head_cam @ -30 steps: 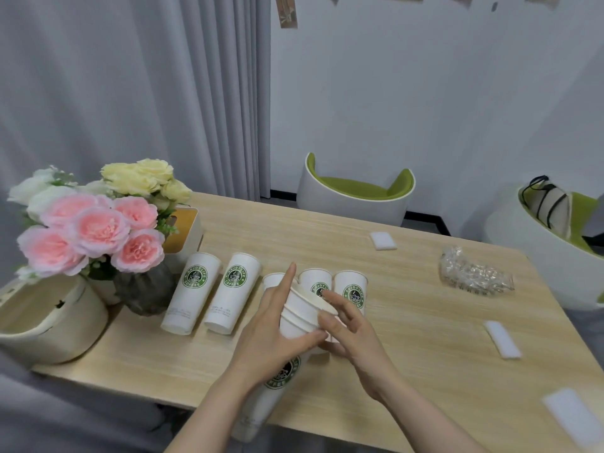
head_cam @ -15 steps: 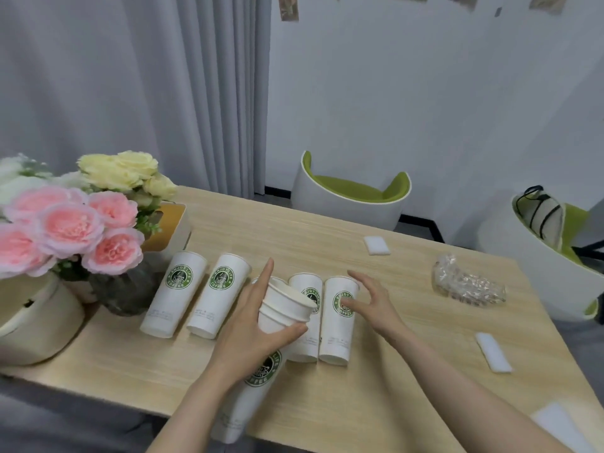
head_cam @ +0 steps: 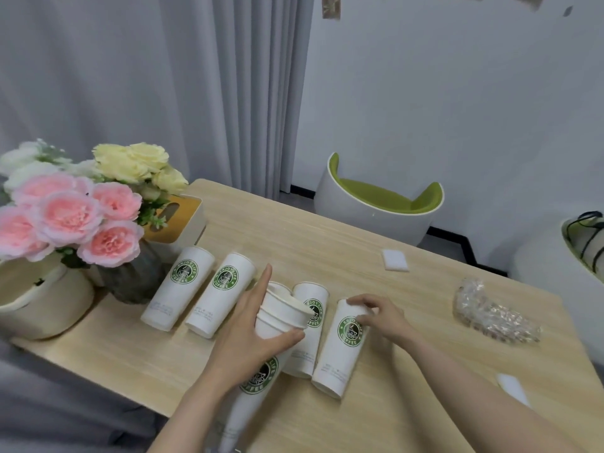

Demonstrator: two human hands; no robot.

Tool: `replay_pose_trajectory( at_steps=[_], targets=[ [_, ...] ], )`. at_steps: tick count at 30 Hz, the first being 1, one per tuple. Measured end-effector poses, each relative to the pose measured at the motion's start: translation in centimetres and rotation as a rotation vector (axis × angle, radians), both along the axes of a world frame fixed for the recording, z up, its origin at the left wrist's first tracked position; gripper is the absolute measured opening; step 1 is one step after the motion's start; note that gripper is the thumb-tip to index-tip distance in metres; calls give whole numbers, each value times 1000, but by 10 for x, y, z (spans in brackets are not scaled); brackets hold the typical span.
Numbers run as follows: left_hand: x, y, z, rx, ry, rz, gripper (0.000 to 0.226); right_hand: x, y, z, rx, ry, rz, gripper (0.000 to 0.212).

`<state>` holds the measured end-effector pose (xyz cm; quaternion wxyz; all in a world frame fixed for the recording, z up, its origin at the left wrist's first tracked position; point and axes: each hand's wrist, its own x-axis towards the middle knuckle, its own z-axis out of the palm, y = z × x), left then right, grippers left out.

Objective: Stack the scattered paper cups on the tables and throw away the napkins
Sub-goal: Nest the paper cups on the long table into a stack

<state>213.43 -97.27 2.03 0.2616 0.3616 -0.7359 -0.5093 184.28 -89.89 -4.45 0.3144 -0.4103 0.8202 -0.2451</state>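
My left hand (head_cam: 248, 335) grips a stack of nested white paper cups (head_cam: 277, 322) with green logos, tilted over the table's near edge. My right hand (head_cam: 380, 317) holds the rim end of another cup (head_cam: 344, 348) lying on the wooden table (head_cam: 408, 322). Beside it lies one more cup (head_cam: 309, 335), partly behind the stack. Two further cups (head_cam: 179, 287) (head_cam: 220, 294) lie side by side to the left. White napkins rest at the back (head_cam: 394, 260) and at the right edge (head_cam: 511, 387).
A vase of pink and yellow flowers (head_cam: 75, 210) and a cream pot (head_cam: 39, 305) stand at the left, with a tissue box (head_cam: 179, 217) behind. Crumpled clear plastic (head_cam: 490, 313) lies at the right. Green and white chairs (head_cam: 379, 204) stand beyond the table.
My right hand has left the stack, reached right and taken hold of the rim of a lying cup. My left hand keeps holding the stack.
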Motion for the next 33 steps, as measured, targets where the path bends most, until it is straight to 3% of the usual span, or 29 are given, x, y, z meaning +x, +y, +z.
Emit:
replay_pose_trajectory(
  at_steps=[6, 15, 26, 33],
  targets=[
    [-15, 4, -2, 3, -14, -55, 103, -9, 32, 26, -152, -299, -94, 40],
    [-22, 1, -1, 59, 14, -124, 103, -23, 61, 89, -389, -264, -212, 39],
    [-22, -7, 14, -62, -66, -216, 102, -8, 47, 157, -827, -382, -245, 31],
    [-18, -11, 21, -76, -75, -222, 101, 8, 25, 166, -939, -489, -230, 29]
  ],
)
